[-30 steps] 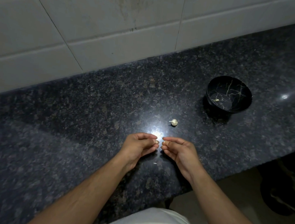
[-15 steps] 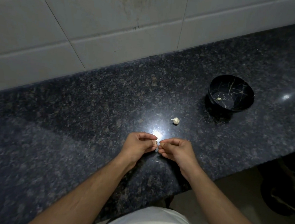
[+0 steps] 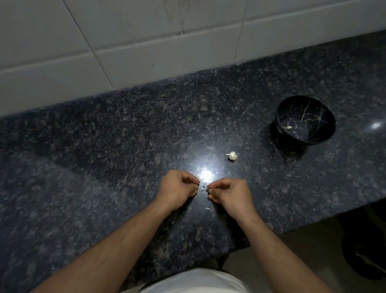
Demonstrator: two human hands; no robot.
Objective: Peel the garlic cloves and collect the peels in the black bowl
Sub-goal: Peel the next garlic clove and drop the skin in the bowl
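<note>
Granite worktop (image 3: 90,184) is carrying a black bowl (image 3: 328,137) well right of both hands; a garlic clove (image 3: 232,156) is lying just beyond them. Left hand (image 3: 176,189) and right hand (image 3: 229,197) are curling fingertip to fingertip (anything pinched is too small to tell).

A speckled dark granite counter (image 3: 92,161) is backed by white wall tiles (image 3: 128,23). Near its front edge, the left hand (image 3: 176,189) and right hand (image 3: 230,196) are held fingertip to fingertip, fingers curled; what is pinched cannot be told. A small white garlic clove (image 3: 232,156) lies just beyond. Far right, a black bowl with gold veining (image 3: 315,124) holds a pale scrap (image 3: 289,127).
</note>
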